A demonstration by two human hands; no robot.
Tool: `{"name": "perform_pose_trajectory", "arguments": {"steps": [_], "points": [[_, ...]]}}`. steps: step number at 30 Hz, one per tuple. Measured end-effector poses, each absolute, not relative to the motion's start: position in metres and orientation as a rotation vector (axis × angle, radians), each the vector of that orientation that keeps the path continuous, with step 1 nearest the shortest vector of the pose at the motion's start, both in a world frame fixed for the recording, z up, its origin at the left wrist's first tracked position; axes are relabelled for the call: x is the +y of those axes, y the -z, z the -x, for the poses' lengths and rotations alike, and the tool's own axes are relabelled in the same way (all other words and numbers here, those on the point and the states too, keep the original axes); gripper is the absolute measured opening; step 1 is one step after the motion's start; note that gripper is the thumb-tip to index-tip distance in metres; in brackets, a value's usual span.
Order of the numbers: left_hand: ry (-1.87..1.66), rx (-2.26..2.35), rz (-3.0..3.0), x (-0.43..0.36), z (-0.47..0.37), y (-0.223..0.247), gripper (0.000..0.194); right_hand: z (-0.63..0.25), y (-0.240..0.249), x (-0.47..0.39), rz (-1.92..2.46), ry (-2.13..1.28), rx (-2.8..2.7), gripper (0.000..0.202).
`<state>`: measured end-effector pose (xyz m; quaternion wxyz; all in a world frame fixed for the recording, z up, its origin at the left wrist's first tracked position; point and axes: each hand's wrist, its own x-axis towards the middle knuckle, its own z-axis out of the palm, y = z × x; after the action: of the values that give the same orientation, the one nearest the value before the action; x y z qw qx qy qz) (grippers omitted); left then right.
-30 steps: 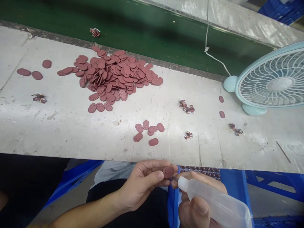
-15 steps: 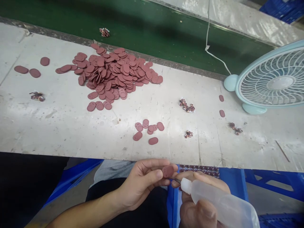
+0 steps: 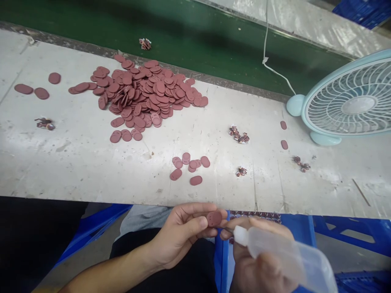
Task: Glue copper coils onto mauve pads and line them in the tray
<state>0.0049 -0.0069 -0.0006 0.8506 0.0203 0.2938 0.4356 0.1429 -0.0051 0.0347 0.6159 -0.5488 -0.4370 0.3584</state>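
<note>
Bottle [image 3: 293, 252], translucent and white-capped, grasped by the right hand [image 3: 252, 264], slants lengthwise, its dark tip [image 3: 229, 230] pointing up-left toward a reddish-brown oval [image 3: 214, 219] the left hand [image 3: 179, 234] pinches.

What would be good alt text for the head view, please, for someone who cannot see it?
The left hand holds a reddish oval disc close to the thin tip of a translucent bottle in the right hand. Beyond them are a whitish table with a large pile of similar discs, and a pale blue fan.
</note>
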Motion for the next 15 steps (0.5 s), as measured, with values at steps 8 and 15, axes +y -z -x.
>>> {"name": "perform_pose_trajectory", "arguments": {"steps": [8, 15], "points": [[-0.978, 0.615, -0.117, -0.003, 0.006, -0.005, 0.021, -0.255, 0.005, 0.068, -0.021, -1.874, 0.573, 0.037], [-1.03, 0.74, -0.136, 0.009, 0.027, -0.004, 0.02, -0.267, 0.011, 0.081, -0.275, -1.905, 0.54, 0.026]]}}
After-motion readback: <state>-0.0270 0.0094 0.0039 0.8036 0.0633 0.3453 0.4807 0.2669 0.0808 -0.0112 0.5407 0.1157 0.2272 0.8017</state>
